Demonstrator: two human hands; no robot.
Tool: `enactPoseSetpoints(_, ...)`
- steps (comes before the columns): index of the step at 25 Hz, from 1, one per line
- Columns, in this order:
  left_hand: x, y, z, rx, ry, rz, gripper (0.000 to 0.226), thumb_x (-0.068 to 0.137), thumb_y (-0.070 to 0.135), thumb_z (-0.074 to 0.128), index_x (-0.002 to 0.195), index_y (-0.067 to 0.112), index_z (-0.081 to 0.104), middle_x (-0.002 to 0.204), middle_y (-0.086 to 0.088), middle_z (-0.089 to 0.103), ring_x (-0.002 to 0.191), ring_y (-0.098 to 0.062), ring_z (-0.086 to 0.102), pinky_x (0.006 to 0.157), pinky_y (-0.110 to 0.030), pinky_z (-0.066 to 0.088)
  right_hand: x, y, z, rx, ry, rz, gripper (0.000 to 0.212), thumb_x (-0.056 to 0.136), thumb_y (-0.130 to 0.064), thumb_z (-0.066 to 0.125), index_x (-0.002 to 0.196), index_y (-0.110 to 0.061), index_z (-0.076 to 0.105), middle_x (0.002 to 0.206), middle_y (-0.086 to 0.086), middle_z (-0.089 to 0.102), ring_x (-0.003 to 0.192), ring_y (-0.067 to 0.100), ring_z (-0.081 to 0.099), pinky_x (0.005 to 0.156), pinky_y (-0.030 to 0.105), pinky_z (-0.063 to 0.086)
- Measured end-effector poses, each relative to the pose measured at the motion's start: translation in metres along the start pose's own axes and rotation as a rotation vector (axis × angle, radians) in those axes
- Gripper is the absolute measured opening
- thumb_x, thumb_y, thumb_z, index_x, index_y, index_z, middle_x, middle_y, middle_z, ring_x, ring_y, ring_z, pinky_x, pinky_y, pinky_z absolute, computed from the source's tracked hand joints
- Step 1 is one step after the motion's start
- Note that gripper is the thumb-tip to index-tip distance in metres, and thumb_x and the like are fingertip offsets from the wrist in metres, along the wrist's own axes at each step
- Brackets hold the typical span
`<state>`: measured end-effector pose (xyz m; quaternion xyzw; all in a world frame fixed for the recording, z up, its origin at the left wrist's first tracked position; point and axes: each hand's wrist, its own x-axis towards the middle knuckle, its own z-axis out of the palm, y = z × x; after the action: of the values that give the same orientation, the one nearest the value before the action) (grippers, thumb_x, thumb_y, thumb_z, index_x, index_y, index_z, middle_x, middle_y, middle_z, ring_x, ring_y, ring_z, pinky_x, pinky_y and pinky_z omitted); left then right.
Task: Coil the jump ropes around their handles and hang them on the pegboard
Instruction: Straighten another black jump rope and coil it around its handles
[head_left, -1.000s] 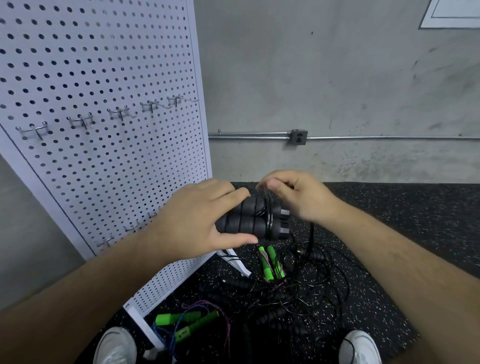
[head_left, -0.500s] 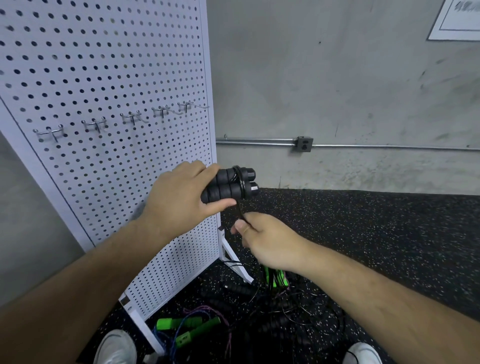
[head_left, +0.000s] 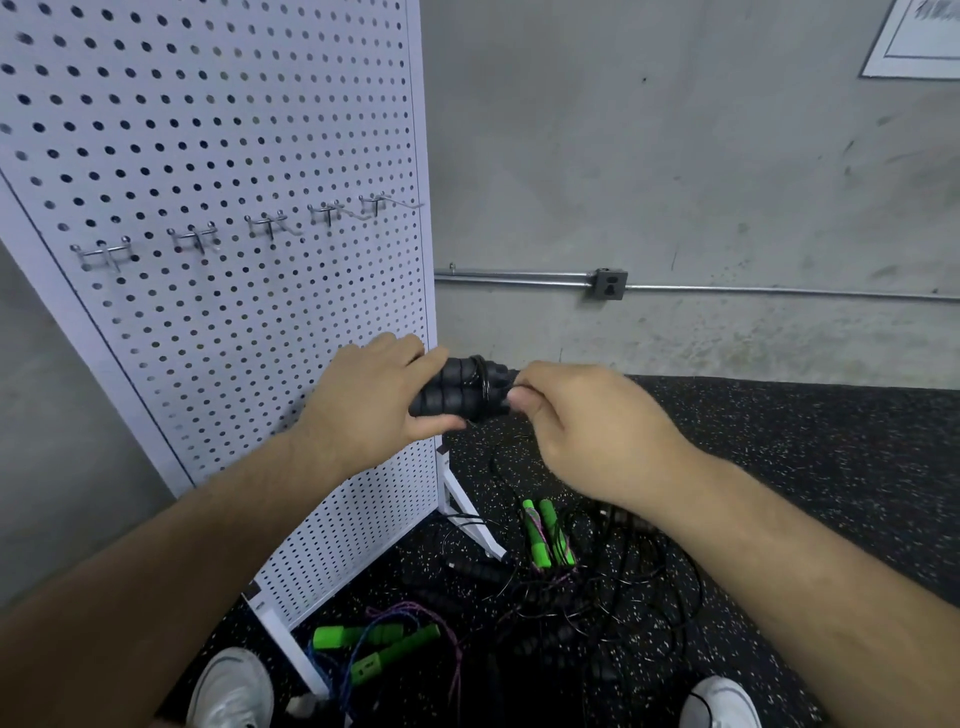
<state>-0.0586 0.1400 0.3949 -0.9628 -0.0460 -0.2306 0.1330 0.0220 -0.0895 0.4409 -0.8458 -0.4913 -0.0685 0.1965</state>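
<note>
Faces the white pegboard (head_left: 234, 156), both forearms raised level. Wraps the left grip (head_left: 363, 410) round the left ends of the paired black handles (head_left: 449, 392), fingers over, thumb under. Pinches the black cord (head_left: 484, 384) coiled round them, at their right ends, in the right grip (head_left: 587, 431), thumb against curled fingers.

fairly bright, even indoor light, probably from overhead; shadows are soft and faint. wide-angle bending bows the pegboard (head_left: 208, 130) edge and the pipe (head_left: 519, 282) toward the frame sides. holes at the upper left smear with motion blur. handles (head_left: 452, 395) at centre are sharp; black ropes (head_left: 649, 587) at the bottom sink into the dark floor (head_left: 831, 467).
</note>
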Motion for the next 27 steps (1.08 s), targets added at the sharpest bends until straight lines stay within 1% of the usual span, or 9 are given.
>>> enactPoseSetpoints(4,-0.004,0.014,0.008,-0.093,-0.011,0.112,0.074,0.081,0.082,0.045,0.124,0.024,0.059,0.094,0.008,0.057,0.083,-0.014,0.052,0.064,-0.031,0.042,0.009,0.023,0.001,-0.165,0.115,-0.062,0.027,0.104,-0.042,0.044,0.109,-0.025,0.065,0.101,-0.007,0.066,0.091,0.022,0.064,0.07,0.034,0.048)
enactPoseSetpoints(10,-0.009,0.036,-0.002,-0.326,-0.034,0.243,0.077,0.081,0.082,0.048,0.13,0.024,0.06,0.1,0.011,0.058,0.089,-0.013,0.053,0.074,-0.038,0.052,0.019,0.052,0.005,-0.092,0.17,-0.178,0.03,0.096,-0.052,0.052,0.102,-0.031,0.072,0.095,-0.012,0.068,0.091,0.012,0.063,0.067,0.028,0.044)
enactPoseSetpoints(13,-0.01,0.046,-0.022,-0.445,-0.057,0.181,0.073,0.08,0.082,0.053,0.131,0.029,0.057,0.103,0.015,0.055,0.096,-0.007,0.05,0.082,-0.032,0.048,0.02,0.07,0.008,0.1,0.161,-0.145,0.033,0.094,-0.059,0.048,0.098,-0.035,0.071,0.09,-0.011,0.07,0.085,0.011,0.063,0.071,0.035,0.053)
enactPoseSetpoints(17,-0.016,0.051,-0.041,-0.475,-0.065,0.16,0.07,0.083,0.078,0.05,0.135,0.031,0.051,0.108,0.016,0.052,0.101,-0.002,0.046,0.087,-0.024,0.042,0.02,0.073,0.025,0.499,-0.016,-0.028,0.036,0.094,-0.057,0.051,0.089,-0.024,0.067,0.085,0.0,0.07,0.082,0.016,0.065,0.083,0.041,0.055)
enactPoseSetpoints(19,-0.019,0.049,-0.043,-0.483,-0.075,0.152,0.072,0.084,0.075,0.049,0.14,0.03,0.049,0.113,0.015,0.052,0.104,-0.001,0.045,0.089,-0.022,0.04,0.019,0.066,0.033,0.884,-0.12,0.081,0.024,0.096,-0.032,0.061,0.082,-0.013,0.059,0.08,0.005,0.063,0.074,0.012,0.061,0.073,0.03,0.054)
enactPoseSetpoints(21,-0.018,0.045,-0.044,-0.459,-0.042,0.117,0.073,0.086,0.075,0.047,0.142,0.03,0.047,0.117,0.015,0.052,0.104,0.0,0.044,0.088,-0.022,0.039,0.013,0.052,0.034,0.947,-0.23,0.219,0.016,0.093,-0.007,0.054,0.077,-0.011,0.051,0.068,-0.003,0.054,0.057,0.004,0.054,0.055,0.017,0.046)
enactPoseSetpoints(22,-0.017,0.042,-0.043,-0.43,-0.007,0.091,0.073,0.086,0.075,0.046,0.143,0.029,0.046,0.117,0.014,0.053,0.104,-0.001,0.044,0.087,-0.023,0.038,0.01,0.047,0.04,0.848,-0.283,0.267,0.025,0.099,-0.006,0.047,0.077,-0.015,0.053,0.063,-0.008,0.051,0.051,0.004,0.05,0.05,0.015,0.041)
enactPoseSetpoints(24,-0.014,0.035,-0.038,-0.348,0.053,0.046,0.072,0.088,0.074,0.046,0.144,0.028,0.045,0.116,0.011,0.054,0.102,-0.005,0.045,0.084,-0.025,0.038,0.001,0.037,0.056,0.725,-0.366,0.258,0.035,0.109,-0.024,0.037,0.082,-0.018,0.058,0.055,-0.013,0.045,0.047,0.009,0.037,0.045,0.023,0.033)
enactPoseSetpoints(27,-0.008,0.021,-0.026,-0.245,0.028,0.003,0.071,0.088,0.074,0.046,0.143,0.028,0.045,0.113,0.007,0.055,0.101,-0.014,0.051,0.08,-0.031,0.043,0.0,0.021,0.064,0.742,-0.339,0.232,0.037,0.109,-0.036,0.034,0.091,-0.017,0.06,0.053,-0.014,0.044,0.045,0.007,0.035,0.047,0.029,0.032)
